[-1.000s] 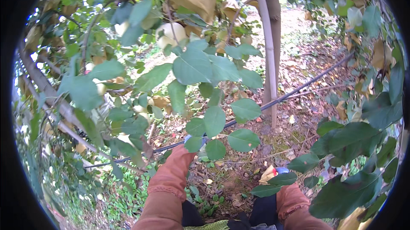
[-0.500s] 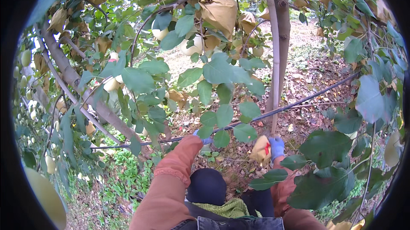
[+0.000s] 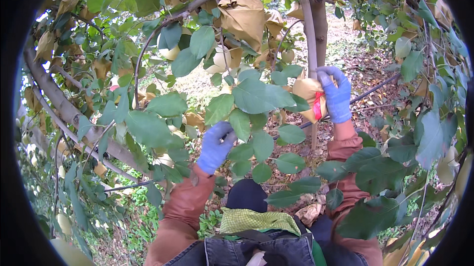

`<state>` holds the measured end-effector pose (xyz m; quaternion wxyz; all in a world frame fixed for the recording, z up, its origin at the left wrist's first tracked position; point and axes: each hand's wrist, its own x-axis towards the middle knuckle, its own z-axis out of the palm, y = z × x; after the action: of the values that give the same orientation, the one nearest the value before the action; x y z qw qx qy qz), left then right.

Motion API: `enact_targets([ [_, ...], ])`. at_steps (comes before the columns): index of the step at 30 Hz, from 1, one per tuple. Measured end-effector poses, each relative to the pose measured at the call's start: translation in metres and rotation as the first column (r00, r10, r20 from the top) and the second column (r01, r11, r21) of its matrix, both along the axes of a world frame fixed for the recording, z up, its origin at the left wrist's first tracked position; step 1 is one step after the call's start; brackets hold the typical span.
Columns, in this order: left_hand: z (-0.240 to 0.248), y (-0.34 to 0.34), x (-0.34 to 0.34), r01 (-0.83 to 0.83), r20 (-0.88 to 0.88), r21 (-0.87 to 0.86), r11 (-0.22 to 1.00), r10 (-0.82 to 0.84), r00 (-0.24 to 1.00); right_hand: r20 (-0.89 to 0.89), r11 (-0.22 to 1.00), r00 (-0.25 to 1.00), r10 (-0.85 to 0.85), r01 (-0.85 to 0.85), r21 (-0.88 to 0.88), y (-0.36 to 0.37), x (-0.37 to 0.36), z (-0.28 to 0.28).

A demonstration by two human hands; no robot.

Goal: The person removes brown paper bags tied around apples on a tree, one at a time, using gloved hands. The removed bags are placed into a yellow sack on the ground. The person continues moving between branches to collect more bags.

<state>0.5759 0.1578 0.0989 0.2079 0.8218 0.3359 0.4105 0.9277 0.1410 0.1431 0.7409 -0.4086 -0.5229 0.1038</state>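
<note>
Tan paper bag (image 3: 306,89), red patch (image 3: 317,106), seemingly tilted, in right hand (image 3: 337,96)

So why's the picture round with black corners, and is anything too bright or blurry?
Head view: fisheye lens makes the black rim; ground beyond the tree trunk looks washed out; pale shape, lower left, is blurry; right hand looks clearer.

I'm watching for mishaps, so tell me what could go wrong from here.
The tan paper bag in the gloved right hand could slip or tear if handled roughly. The gloved left hand appears right beside green leaves and might tear some. Large leaves overlap the right sleeve in this view, so it might snag on them.
</note>
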Motion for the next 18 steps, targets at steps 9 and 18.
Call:
enact_targets([
  [9, 0.201, -0.015, 0.074, -0.306, 0.322, 0.549, 0.778, 0.142, 0.936, 0.351, 0.923, 0.932, 0.09, -0.211, 0.323, 0.027, -0.06, 0.137],
  [18, 0.23, 0.054, 0.104, -0.235, 0.409, 0.636, 0.735, -0.063, 0.91, 0.756, 0.882, 0.638, 0.148, -0.431, 0.191, 0.052, -0.057, 0.211],
])
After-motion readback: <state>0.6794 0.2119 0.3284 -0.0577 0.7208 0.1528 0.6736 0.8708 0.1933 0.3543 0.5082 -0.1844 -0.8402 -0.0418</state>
